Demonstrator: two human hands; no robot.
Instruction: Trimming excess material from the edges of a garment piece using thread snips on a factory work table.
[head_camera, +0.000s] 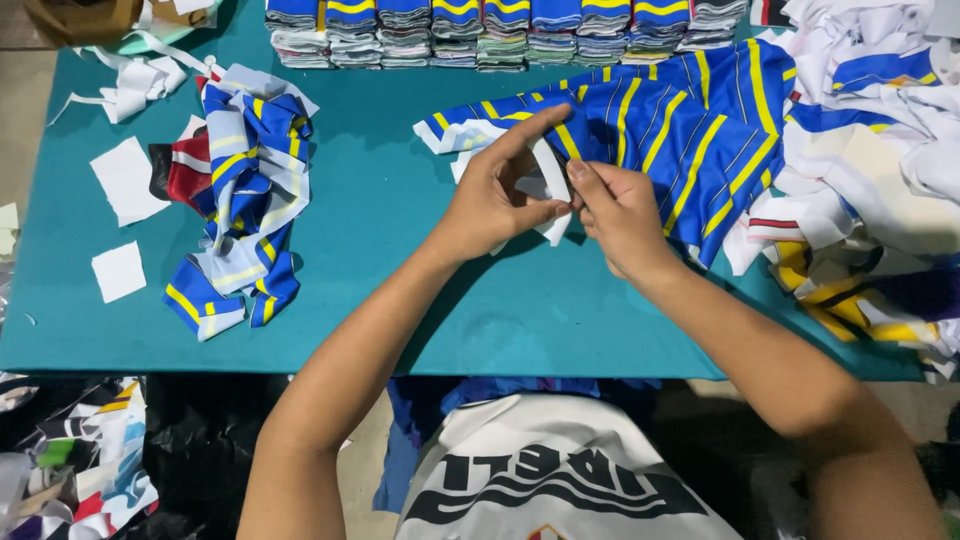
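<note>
Pinching white strip (548, 190) at blue cloth's (680, 130) edge, both hands (500, 195) (620, 215).

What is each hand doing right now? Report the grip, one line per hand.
Left hand: closed, pinching the white paper strip on the blue-and-yellow striped fabric piece.
Right hand: closed, pinching the same white strip.

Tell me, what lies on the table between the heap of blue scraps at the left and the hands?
In the head view, only bare teal table lies between the scrap heap and the left hand.
</note>
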